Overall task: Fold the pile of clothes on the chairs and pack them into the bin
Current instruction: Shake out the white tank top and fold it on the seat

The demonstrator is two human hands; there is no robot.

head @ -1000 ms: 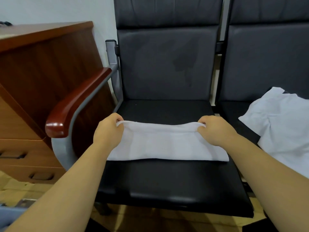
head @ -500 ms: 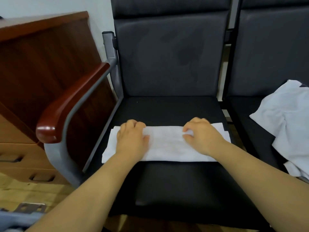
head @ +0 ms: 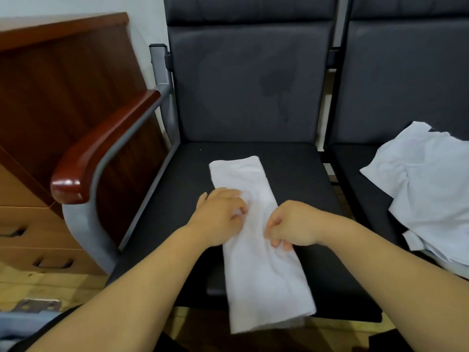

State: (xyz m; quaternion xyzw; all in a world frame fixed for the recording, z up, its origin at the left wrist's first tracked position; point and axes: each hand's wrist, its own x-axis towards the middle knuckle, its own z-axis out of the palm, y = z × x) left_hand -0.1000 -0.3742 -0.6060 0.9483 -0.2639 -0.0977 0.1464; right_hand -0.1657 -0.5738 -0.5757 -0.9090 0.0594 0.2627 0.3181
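Note:
A white garment (head: 264, 273), folded into a long narrow strip, lies on the black seat (head: 299, 171) of the left chair. It runs from the seat's middle to past the front edge, where its near end hangs over. My left hand (head: 219, 214) is on the strip's left edge with bent fingers gripping the fabric. Across from it, my right hand (head: 291, 231) pinches the right edge with curled fingers. A loose pile of white clothes (head: 431, 199) lies on the right chair's seat. No bin is in view.
A red-brown wooden armrest (head: 101, 146) on a grey metal frame borders the left chair. Beyond it stands a wooden cabinet (head: 50, 85) with drawers. Both dark backrests (head: 248, 80) rise behind the seats. Yellowish floor shows below the seat's front edge.
The folded strip lay crosswise on the seat with both hands flat on it. It is now turned lengthwise, front to back, and both hands have closed on its sides near the middle.

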